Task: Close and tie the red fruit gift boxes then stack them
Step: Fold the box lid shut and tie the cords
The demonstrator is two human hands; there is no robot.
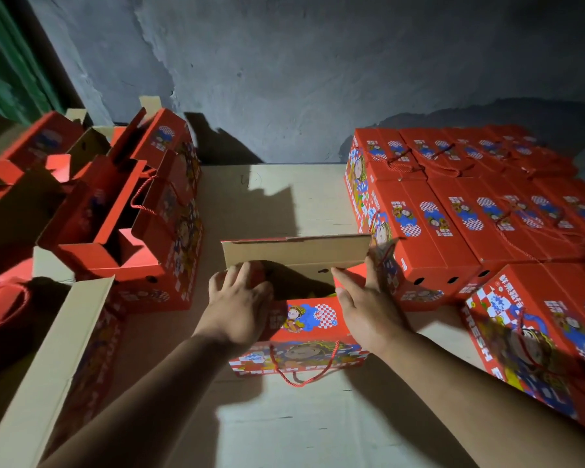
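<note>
With my left hand (pixel 238 307) and right hand (pixel 368 307) spread flat, pressing the near flap of the half-open box (pixel 299 336) in the middle of the surface (pixel 257 197), closed boxes (pixel 470 211) sit stacked at right and open boxes (pixel 122 211) wait at left.

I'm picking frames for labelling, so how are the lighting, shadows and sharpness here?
Head view: hard light from near the camera brightens the middle box and the left hand and right hand; their arms and the boxes throw dark shadows on the cardboard surface; corners fall dim; the stacked closed boxes and the open boxes smear toward the edges, with wide-angle bending.
</note>
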